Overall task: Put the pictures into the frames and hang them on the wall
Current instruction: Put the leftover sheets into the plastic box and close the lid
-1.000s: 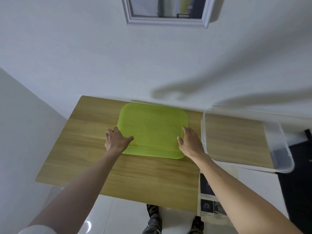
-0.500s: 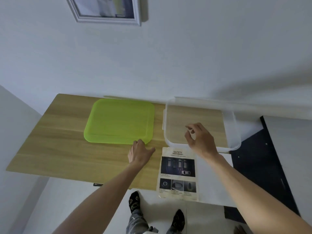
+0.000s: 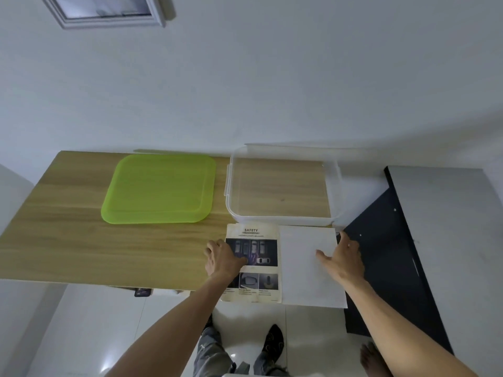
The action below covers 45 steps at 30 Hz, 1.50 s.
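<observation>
A printed picture sheet (image 3: 255, 235) headed "SAFETY", with car photos, lies at the front right corner of the wooden table (image 3: 68, 240) and hangs over its edge. My left hand (image 3: 223, 258) rests on the sheet's left side, thumb on the print. Beside it lies a white sheet (image 3: 302, 281). My right hand (image 3: 343, 258) lies on that sheet's right edge with fingers spread flat. High on the wall at top left hangs a white picture frame (image 3: 109, 17) with a picture in it.
A green plastic lid (image 3: 160, 189) lies flat on the table's middle. A clear plastic box (image 3: 333, 186), empty, stands to its right against the wall. A dark panel (image 3: 386, 254) sits at the right. My feet and another person's bare foot (image 3: 373, 357) are on the floor.
My view swung right. Both hands left the green lid and came down to the front right corner, the left onto the printed sheet and the right onto the white sheet.
</observation>
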Tool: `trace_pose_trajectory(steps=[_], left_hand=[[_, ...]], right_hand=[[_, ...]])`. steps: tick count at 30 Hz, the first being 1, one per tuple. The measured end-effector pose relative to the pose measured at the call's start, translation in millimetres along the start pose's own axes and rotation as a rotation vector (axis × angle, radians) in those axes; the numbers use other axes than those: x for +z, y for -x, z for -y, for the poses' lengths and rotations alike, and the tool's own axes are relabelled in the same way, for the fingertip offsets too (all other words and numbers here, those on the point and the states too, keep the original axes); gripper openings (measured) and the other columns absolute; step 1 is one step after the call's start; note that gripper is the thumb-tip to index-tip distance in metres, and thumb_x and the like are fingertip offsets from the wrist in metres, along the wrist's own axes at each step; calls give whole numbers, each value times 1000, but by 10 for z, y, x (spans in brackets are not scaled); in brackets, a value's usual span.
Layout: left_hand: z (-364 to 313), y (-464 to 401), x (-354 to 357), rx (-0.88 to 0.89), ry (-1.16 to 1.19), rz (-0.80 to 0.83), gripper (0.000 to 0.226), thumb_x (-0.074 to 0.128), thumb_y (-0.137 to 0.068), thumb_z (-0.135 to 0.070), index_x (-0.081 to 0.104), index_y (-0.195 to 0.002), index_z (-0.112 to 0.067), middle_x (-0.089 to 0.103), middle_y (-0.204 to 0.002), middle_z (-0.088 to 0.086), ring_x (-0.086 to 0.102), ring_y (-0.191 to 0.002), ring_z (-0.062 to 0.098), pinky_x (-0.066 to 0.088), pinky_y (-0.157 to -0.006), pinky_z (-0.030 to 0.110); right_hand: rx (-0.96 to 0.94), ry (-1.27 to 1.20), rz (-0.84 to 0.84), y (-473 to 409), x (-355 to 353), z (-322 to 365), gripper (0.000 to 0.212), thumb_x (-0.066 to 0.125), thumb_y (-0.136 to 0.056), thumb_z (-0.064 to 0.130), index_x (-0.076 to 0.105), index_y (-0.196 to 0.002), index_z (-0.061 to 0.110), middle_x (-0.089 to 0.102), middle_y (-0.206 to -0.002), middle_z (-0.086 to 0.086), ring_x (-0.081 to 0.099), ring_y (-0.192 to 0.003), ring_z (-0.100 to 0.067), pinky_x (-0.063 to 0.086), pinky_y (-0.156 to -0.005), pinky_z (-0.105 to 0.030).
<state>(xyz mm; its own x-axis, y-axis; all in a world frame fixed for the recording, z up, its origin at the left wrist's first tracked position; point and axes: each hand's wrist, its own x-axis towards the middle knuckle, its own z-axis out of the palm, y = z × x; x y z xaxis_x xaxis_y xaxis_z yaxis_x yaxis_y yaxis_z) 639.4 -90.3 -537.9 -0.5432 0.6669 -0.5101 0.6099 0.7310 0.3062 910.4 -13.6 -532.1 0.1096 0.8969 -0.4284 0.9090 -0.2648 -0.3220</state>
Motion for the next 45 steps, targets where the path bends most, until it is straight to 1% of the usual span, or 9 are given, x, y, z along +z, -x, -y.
trace_pose_trajectory(steps=[4, 10, 15, 19, 22, 29, 32, 40, 45], left_hand=[[-55, 14, 93, -45, 37, -4, 76, 82, -70, -35, 42, -127, -5, 37, -132, 14, 37, -123, 32, 44, -94, 40], [-61, 4, 84, -118, 196, 27, 80, 88, -63, -21, 39, -125, -6, 40, -125, 14, 42, -120, 35, 42, -101, 40], [28, 31, 46, -76, 353, 60, 70, 85, -64, -18, 43, -119, -9, 41, -116, 8, 52, -101, 28, 50, -90, 41], [118, 122, -13, -3, 537, 92, 61, 73, -69, -6, 47, -122, -20, 62, -101, 1, 64, -88, 22, 57, -75, 41], [212, 213, -53, 64, 598, 170, 71, 65, -71, 10, 47, -129, -27, 66, -86, 4, 69, -76, 26, 60, -64, 45], [434, 358, -190, 61, 813, 279, 75, 62, -73, 15, 52, -128, -34, 62, -109, 17, 71, -87, 32, 61, -62, 40], [549, 361, -285, 49, 881, 310, 72, 63, -72, 16, 56, -124, -34, 65, -108, 18, 73, -84, 31, 60, -63, 39], [875, 416, -579, 39, 1002, 356, 67, 64, -74, 17, 57, -121, -31, 70, -107, 13, 72, -85, 29, 57, -59, 34], [906, 380, -790, 114, 1043, 365, 73, 66, -71, 20, 56, -127, -26, 70, -109, 18, 72, -91, 34, 60, -69, 43]], right_hand=[[121, -1, 141, -27, 96, -53, 77, 67, -86, 48, 34, -142, 5, 46, -138, -16, 55, -118, -35, 52, -86, -42], [101, -14, 41, -35, 155, -105, 74, 75, -80, 42, 41, -136, 7, 50, -130, -15, 58, -110, -34, 54, -77, -41], [60, -111, 15, -51, 109, -166, 60, 72, -82, 25, 45, -134, 11, 53, -124, -11, 60, -102, -31, 56, -74, -43], [93, -333, 61, -52, 92, -257, 65, 67, -82, 12, 40, -141, 16, 56, -125, -10, 61, -105, -30, 56, -82, -46], [80, -471, 118, -2, 66, -329, 65, 66, -84, 4, 41, -142, 19, 60, -109, -2, 60, -89, -18, 52, -68, -32], [33, -581, 209, 160, -24, -376, 57, 66, -84, -2, 51, -133, 24, 62, -108, 2, 62, -88, -15, 52, -62, -30], [12, -636, 233, 279, -12, -363, 52, 66, -86, -2, 54, -131, 20, 65, -113, -4, 64, -95, -23, 56, -69, -36], [-26, -671, 223, 648, -37, -186, 47, 67, -90, 6, 53, -133, 20, 65, -118, -4, 62, -95, -16, 48, -65, -27], [-69, -683, 164, 882, -230, -16, 47, 66, -90, 4, 54, -132, 21, 66, -109, 0, 64, -95, -16, 49, -68, -28]])
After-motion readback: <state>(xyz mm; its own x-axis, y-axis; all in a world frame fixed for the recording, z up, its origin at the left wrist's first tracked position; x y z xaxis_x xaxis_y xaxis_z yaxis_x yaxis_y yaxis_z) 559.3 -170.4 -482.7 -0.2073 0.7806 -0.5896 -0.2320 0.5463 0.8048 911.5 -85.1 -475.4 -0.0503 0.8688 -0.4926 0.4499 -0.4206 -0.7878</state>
